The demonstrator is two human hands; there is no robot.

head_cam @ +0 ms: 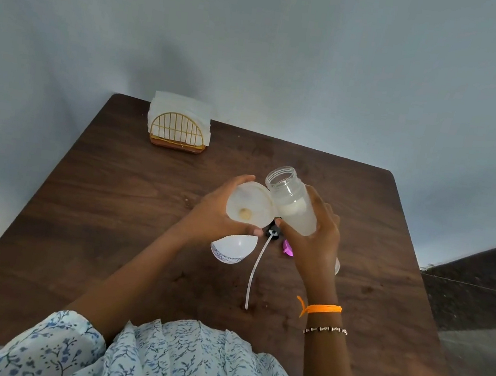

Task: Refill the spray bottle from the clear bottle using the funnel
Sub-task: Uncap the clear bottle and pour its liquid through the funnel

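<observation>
Floral blue-and-white fabric (154, 361) of the person's clothing fills the near edge, with both bare forearms reaching out over a dark wooden table (112, 201). On the right wrist sit a beaded bracelet (325, 329) and, just beyond it, an orange thread band (319, 308). Between the arms a thin white dip tube (256, 271) lies on the table, running away from the person to a black spray head (273, 232), with a bit of purple plastic (288, 248) showing beside the right hand.

Farther out, the left hand (214, 215) curls its fingers around a white funnel (249, 202), holding it by the rim from the left side; the funnel's mouth faces the camera. Below it the white spray bottle (232, 247) shows its rounded shoulder and a printed label, mostly hidden by the hand and funnel. The right hand (317, 238) grips the clear bottle (292, 200), fingers wrapped around its lower body. This bottle is uncapped, tilted with its open threaded mouth pointing up and away, its side touching the funnel's rim, with cloudy whitish liquid in its lower part.

At the far left corner of the table stands a gold wire napkin holder (178, 129) filled with white napkins, against a pale wall (290, 51).
</observation>
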